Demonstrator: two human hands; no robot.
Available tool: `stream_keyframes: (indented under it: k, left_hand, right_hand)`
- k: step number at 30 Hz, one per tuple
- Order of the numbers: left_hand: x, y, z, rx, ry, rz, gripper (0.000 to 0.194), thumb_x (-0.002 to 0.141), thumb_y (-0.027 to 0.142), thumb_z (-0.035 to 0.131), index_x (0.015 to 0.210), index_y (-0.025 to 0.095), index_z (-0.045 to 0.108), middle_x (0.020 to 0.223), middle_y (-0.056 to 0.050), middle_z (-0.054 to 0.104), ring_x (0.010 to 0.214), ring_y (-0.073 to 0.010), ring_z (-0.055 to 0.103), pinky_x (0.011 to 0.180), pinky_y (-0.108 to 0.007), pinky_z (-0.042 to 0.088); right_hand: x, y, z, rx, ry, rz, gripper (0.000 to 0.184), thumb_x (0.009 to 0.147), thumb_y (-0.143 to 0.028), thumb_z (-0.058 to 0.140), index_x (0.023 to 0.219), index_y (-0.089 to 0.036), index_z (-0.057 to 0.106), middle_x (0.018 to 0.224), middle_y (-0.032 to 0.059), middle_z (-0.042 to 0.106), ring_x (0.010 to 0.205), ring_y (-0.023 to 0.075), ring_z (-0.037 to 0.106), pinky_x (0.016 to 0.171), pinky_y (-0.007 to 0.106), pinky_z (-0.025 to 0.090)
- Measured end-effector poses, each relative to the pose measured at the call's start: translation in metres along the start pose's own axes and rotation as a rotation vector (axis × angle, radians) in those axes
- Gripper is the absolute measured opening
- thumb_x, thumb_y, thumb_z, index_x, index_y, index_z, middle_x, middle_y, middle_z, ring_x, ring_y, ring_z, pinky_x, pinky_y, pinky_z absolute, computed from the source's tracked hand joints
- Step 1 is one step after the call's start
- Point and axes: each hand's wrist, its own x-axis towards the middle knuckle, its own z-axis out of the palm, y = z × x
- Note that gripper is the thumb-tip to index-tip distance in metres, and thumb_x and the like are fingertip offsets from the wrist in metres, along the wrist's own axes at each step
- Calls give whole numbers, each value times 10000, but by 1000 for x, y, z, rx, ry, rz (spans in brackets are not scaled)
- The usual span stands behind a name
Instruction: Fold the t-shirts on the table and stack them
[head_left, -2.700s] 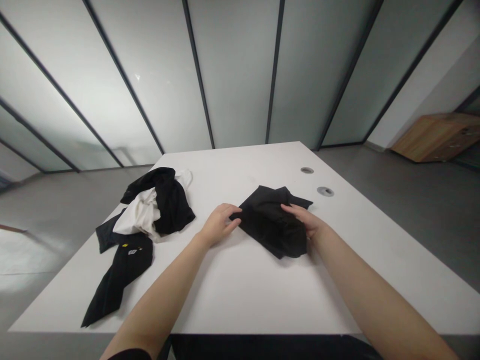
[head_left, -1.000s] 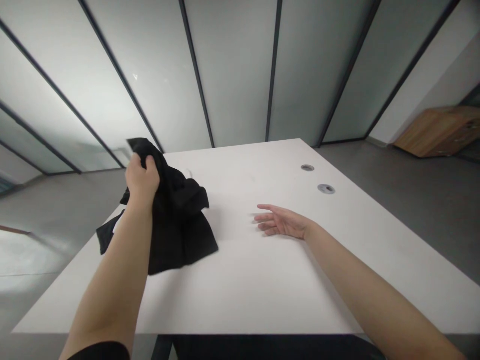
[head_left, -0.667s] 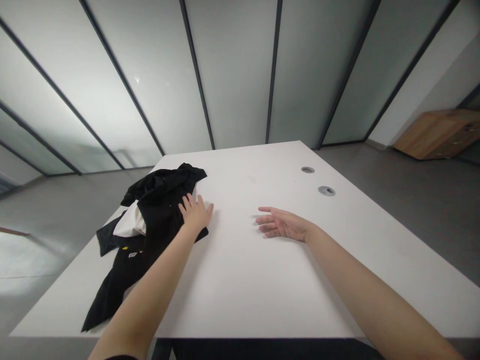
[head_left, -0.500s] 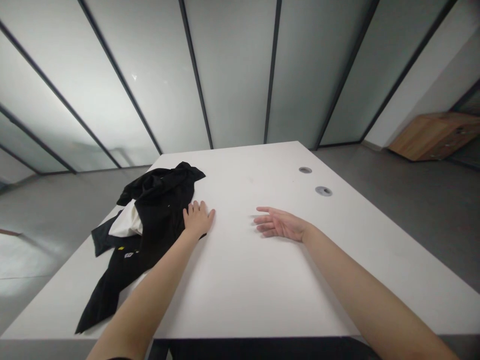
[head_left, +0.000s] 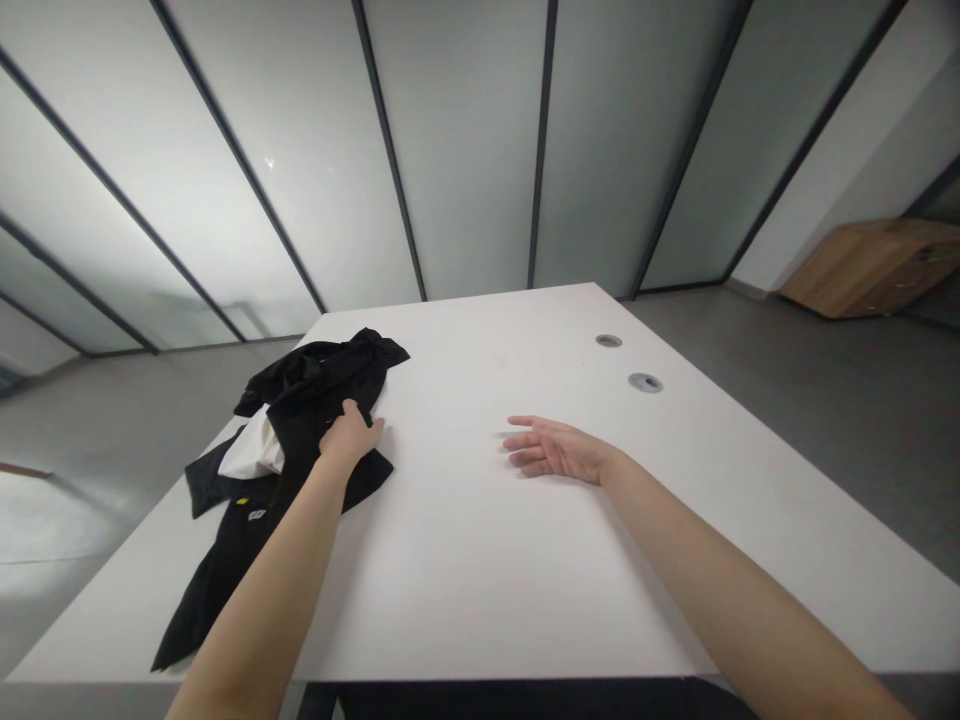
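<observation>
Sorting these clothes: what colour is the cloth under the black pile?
White cloth, shown best in the head view.

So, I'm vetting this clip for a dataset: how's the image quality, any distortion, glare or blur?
In the head view, wide-angle distortion splays the frames of the frosted glass partition; soft glare brightens its left side; the black clothing loses fold detail in shadow; the left hand and right hand show no obvious blur.

clothes heap [head_left: 304,385] under left hand [head_left: 349,437], white tabletop [head_left: 465,560] rightward
</observation>
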Motion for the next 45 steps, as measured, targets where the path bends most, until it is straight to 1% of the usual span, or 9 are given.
stream_keyframes:
  k: [5,11,14,20,25,31,37,41,45]
  left_hand:
    - [-18,23,-13,-65,-12,136,496,1014,418,566,1440,172,504,1273,-200,718,1158,-352,720,939,-432,553]
    - [-89,82,32,-141,98,700,415,1021,444,596,1344,193,661,1306,-170,681,1253,-330,642,1100,-450,493]
    - [-104,102,55,-210,108,858,505,1054,500,548,1453,199,615,1535,-183,582,1460,-339,506,1232,-489,389]
    - [-79,89,54,20,54,447,556,1085,502,410,1549,236,561,1667,-208,459,1520,-483,404,1150,-739,370]
    - [-58,50,18,192,7,178,611,1042,523,419,1395,95,674,1414,-306,637,1268,-467,636,1013,-624,502]
    - [-22,13,-13,163,-288,116,606,988,543,445,1300,138,771,1395,-268,701,1263,-459,676,1001,-545,534]
    - [3,2,-18,77,-141,-3,541,963,458,475,1252,106,768,1204,-293,759,1136,-461,720,886,-540,573]
    - [-13,29,-14,16,47,100,473,1005,356,427,1267,79,707,1271,-283,698,1164,-403,698,974,-504,544]
    - [-34,76,-1,-222,251,518,323,1015,285,478,1240,176,684,1262,-184,683,1249,-332,630,1124,-494,470]
  right_hand:
    - [0,0,0,0,5,-4,456,1050,-399,651,1462,-237,544,1261,129,755,1059,244,782,1017,486,625]
    - [0,2,-1,7,-11,-17,498,1036,-430,668,1479,-254,525,1305,138,750,1069,245,782,1015,491,622]
    - [0,4,-1,13,-15,-50,503,1024,-434,688,1467,-258,529,1346,148,737,1081,249,778,973,478,638]
    - [5,4,-7,33,149,-224,369,973,-289,735,1328,-241,646,1194,105,776,972,209,767,825,366,658]
    - [12,1,-15,85,256,-322,252,969,-263,701,1220,-241,692,1055,64,776,856,181,745,760,339,656]
    - [14,3,-13,95,295,-333,234,950,-283,711,1180,-237,700,1016,54,771,832,180,741,716,321,647]
    - [16,1,-20,102,423,-450,233,899,-323,769,1108,-250,695,914,15,757,744,154,709,675,287,627]
    - [19,-5,-35,244,581,-532,208,879,-356,764,1041,-260,674,774,-29,713,650,135,671,607,261,598]
    - [17,-10,-54,366,688,-592,174,895,-389,717,990,-266,639,672,-54,658,572,134,635,590,272,584]
